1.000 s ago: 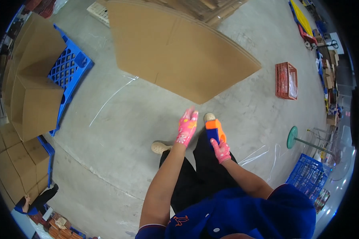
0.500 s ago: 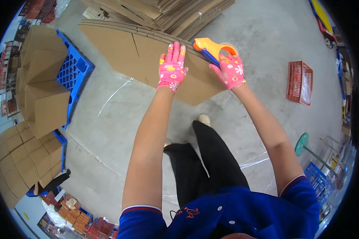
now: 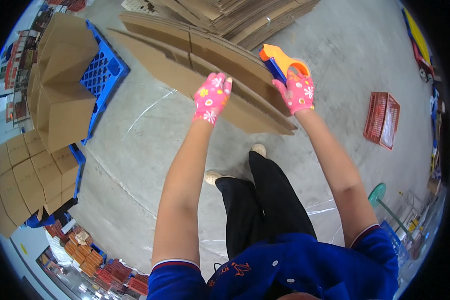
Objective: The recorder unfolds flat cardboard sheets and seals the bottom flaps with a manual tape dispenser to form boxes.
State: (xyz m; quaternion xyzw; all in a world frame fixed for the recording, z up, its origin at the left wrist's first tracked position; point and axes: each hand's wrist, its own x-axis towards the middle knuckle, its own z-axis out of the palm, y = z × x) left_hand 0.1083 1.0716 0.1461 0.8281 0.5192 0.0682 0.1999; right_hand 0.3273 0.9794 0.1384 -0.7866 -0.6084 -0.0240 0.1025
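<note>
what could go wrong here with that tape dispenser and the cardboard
The right hand grips the orange tape dispenser while also meeting the flat cardboard sheet, so its hold on the sheet looks weak and the sheet might slip. The left hand sits on the sheet's corrugated edge; sliding along it could scrape the bare forearm.

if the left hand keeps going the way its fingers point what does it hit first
Most likely the flattened cardboard box: the left hand points up and away, its fingertips already at that sheet's near edge. Whether they touch it is unclear.
</note>
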